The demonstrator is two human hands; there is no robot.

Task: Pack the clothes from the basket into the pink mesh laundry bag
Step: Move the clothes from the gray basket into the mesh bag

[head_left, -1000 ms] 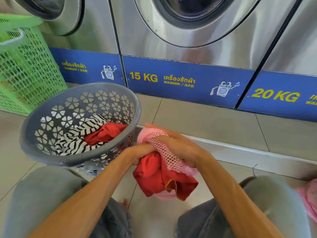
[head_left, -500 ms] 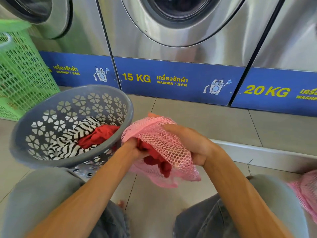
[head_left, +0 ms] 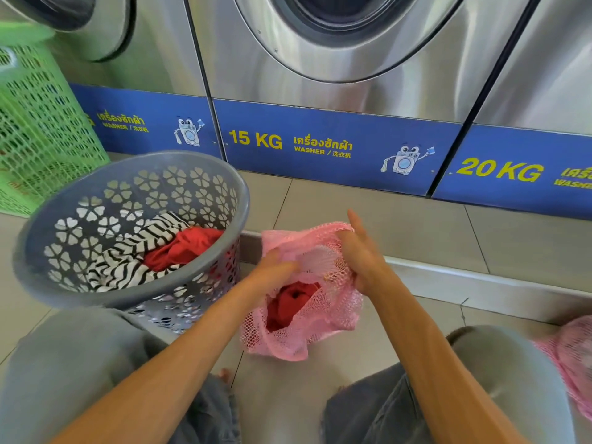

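Observation:
The pink mesh laundry bag (head_left: 323, 331) hangs between my knees, just above the tiled floor. A red garment (head_left: 293, 304) sits inside it, seen through the mouth. My right hand (head_left: 360, 254) grips the bag's upper rim, fingers partly stretched. My left hand (head_left: 275, 272) is blurred at the bag's mouth, fingers on the mesh edge. The grey basket (head_left: 192, 283) with flower cut-outs tilts against my left knee. In it lie a black-and-white striped garment (head_left: 128, 261) and another red garment (head_left: 185, 246).
Steel washers (head_left: 336, 75) with blue 15 KG and 20 KG panels stand right in front. A green lattice basket (head_left: 38, 139) is at the far left. Another pink mesh bag (head_left: 573, 357) lies by my right knee. A low step edge (head_left: 480, 283) crosses the floor.
The red garment, hanging outside the bag a second ago, now sits inside it. The bag has dropped lower and its mouth has been pulled open. My left hand moved out to the rim.

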